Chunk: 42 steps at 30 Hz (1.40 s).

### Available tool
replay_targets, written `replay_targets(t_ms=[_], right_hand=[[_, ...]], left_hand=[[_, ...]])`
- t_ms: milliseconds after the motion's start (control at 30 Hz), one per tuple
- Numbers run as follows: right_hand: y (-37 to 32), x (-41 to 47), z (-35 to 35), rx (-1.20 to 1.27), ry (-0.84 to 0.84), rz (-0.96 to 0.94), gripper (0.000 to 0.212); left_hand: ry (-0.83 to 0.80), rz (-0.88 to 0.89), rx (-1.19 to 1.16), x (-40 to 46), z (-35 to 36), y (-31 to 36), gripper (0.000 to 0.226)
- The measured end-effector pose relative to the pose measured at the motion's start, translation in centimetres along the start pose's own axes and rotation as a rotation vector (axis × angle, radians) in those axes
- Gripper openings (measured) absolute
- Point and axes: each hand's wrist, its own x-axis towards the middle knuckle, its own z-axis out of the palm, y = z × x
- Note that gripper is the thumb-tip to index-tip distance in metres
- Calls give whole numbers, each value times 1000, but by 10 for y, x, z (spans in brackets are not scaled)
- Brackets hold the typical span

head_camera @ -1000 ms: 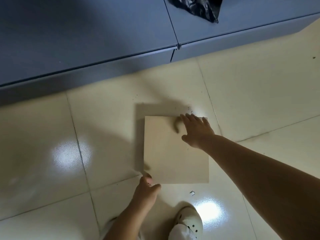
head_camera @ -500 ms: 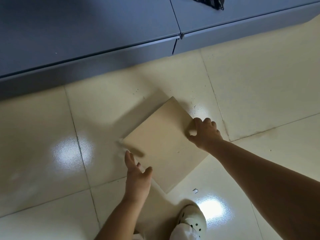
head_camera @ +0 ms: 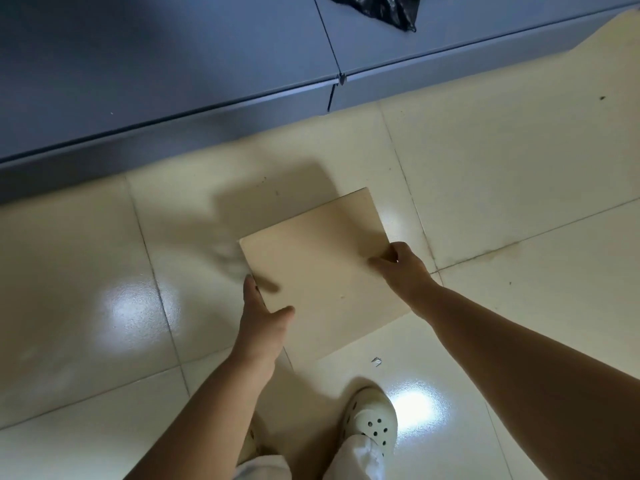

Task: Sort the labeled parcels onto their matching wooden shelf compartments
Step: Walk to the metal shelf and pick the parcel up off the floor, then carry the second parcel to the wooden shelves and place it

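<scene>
Since a moment ago the parcel [head_camera: 322,268] has swung round in my grip and come up off the floor [head_camera: 519,174], its far corner now pointing toward the grey platform [head_camera: 156,64]. The floor tiles spread pale and glossy beneath it, and its shadow falls well to the left, which tells me it hangs clear of them. I hold it flat and face-up between both hands because it is wide and thin; one hand alone would let it tip. My right hand [head_camera: 403,271] clamps the right edge, thumb on top and fingers hidden beneath. My left hand [head_camera: 261,318] pinches the near-left edge, thumb pressed on the face. No label shows on this side, so I judge I must turn it to read it. A black bag [head_camera: 384,8] lies on the platform, and my white shoe [head_camera: 372,419] stands just below the parcel.
</scene>
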Motion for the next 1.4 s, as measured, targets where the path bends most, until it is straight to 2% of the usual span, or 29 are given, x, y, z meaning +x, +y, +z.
replay_targets(t_ms=[67,133,167,267,367,433,800,1033,1133,1300,1400], right_hand=[[-6,-17,-11,86,17,2,35],[-16,-36,-25,151,33,12,40],[-23,-46,-34,185,40,20,44],[-46,-79,-63,249,57,21,51],[-67,-116,-97,300,73,29,51],[-83,-145,-122,335,92,24,52],[-155,-315,-248,475,188,-36,34],[-190,-431,-303,602,223,-92,35],[-204,-479,-324,646,233,-157,36],[-225,-550,-355,712,296,-252,34],[-238,-587,-374,731,330,-301,34]], left_hand=[[-7,3,-10,-19,-5,21,77],[-12,36,-23,-40,-8,47,45],[-22,54,-18,-49,-10,58,36],[-57,70,-16,-86,-15,102,41],[-46,113,-3,-120,-20,140,20],[-89,135,24,-148,-22,172,30],[-255,232,88,-303,-44,305,44],[-271,282,89,-418,-68,369,67],[-253,332,105,-470,-79,398,61],[-273,428,82,-550,-99,438,29],[-287,437,35,-592,-114,460,17]])
